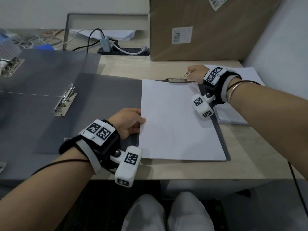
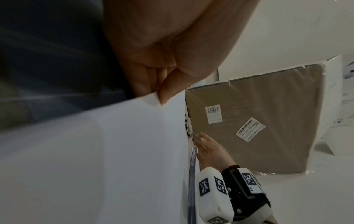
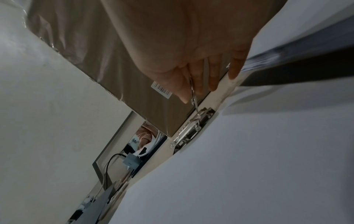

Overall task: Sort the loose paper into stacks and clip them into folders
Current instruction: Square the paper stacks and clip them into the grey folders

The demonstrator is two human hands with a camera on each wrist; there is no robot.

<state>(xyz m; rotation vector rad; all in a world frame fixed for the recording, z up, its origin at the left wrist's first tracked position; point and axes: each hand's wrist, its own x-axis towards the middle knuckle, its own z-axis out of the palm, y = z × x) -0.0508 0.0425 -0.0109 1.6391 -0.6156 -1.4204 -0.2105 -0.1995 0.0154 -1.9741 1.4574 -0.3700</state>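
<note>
Right hand [image 1: 195, 72] pinches the clip lever [image 1: 186, 75], raised beyond the stack [image 1: 180, 120]. Left hand [image 1: 128, 122] grips the stack's near-left edge, stack lying on the folder [image 1: 106, 90]. If the lever slips, the clip could snap shut on skewed sheets.

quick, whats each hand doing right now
left hand: pinching the left edge of the paper stack
right hand: gripping the clip lever of the folder

A pale wooden desk [image 1: 191, 169] carries open grey folders [image 1: 50, 80] on the left, a cardboard box [image 1: 208, 39] and a power strip [image 1: 126, 51] at the far edge, and loose paper [image 1: 246, 75] on the right.
</note>
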